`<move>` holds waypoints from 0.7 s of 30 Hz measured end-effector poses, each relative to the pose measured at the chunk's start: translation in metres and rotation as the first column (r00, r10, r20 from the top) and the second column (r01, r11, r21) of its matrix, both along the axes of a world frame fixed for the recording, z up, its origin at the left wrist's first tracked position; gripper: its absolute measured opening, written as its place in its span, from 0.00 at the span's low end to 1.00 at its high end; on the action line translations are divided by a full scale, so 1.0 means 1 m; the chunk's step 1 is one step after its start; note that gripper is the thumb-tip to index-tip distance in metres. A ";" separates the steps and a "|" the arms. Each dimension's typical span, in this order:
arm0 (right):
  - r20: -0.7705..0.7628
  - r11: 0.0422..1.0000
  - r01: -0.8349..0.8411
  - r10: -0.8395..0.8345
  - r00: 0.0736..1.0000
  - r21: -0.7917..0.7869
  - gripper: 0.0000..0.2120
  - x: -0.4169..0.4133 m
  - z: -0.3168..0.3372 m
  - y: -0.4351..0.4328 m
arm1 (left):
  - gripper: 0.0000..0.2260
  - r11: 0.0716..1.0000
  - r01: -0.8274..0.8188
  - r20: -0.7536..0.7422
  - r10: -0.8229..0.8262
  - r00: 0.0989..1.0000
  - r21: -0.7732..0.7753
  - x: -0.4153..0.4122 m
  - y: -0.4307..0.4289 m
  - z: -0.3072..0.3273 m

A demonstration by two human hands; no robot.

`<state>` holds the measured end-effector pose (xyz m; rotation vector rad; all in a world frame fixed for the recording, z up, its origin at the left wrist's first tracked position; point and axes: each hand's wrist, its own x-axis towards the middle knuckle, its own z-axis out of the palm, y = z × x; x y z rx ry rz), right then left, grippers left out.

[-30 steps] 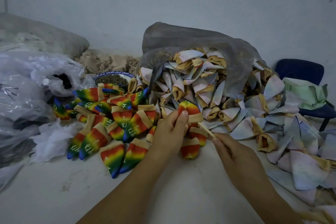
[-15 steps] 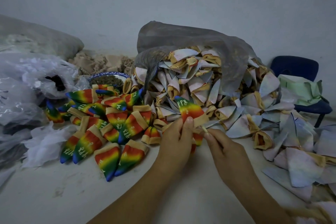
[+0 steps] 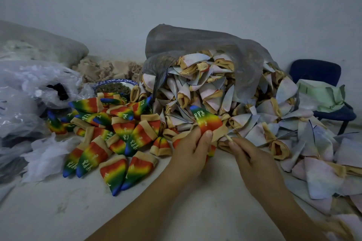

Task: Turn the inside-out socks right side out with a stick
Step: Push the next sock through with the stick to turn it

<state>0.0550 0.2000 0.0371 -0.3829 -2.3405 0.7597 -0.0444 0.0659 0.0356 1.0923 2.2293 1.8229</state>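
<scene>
- The stick [image 3: 228, 137], in front of the grey bag [image 3: 195, 41], shows only a short pale tip. The rest is hidden under the fingers of the right hand [image 3: 252, 160] and inside the cuff of the rainbow sock [image 3: 205, 120].
- The left hand [image 3: 191, 152] covers that sock's lower part.
- The pale socks [image 3: 195, 84] deep inside the bag are veiled by its cloudy film.
- Left of the bag, the bowl [image 3: 115, 82] holds dim contents I cannot identify, and its near rim is hidden.
- Far left of the bag, the clear plastic bags [image 3: 29, 84] are cut by the edge, and a dark thing [image 3: 59, 91] inside is unclear.
- Right of the bag, a green cloth [image 3: 321, 94] hides the seat of the chair [image 3: 315, 72].
</scene>
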 end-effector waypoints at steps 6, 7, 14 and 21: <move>0.022 0.997 -0.033 0.031 0.999 0.074 0.24 -0.001 0.003 -0.006 | 0.13 0.994 0.028 0.199 -0.050 0.979 0.108 -0.007 -0.002 -0.003; 0.041 0.996 -0.038 0.035 0.999 0.081 0.26 0.000 0.004 -0.005 | 0.12 0.992 0.024 0.264 -0.056 0.963 0.124 -0.008 -0.002 -0.002; 0.091 0.986 -0.065 0.051 0.995 0.157 0.26 0.004 0.010 -0.001 | 0.08 0.883 0.101 0.489 -0.345 0.801 0.459 -0.015 -0.011 0.012; 0.157 0.980 -0.074 0.044 0.987 0.187 0.21 0.005 0.009 -0.006 | 0.18 0.903 0.015 0.569 -0.283 0.772 0.429 -0.018 -0.014 0.011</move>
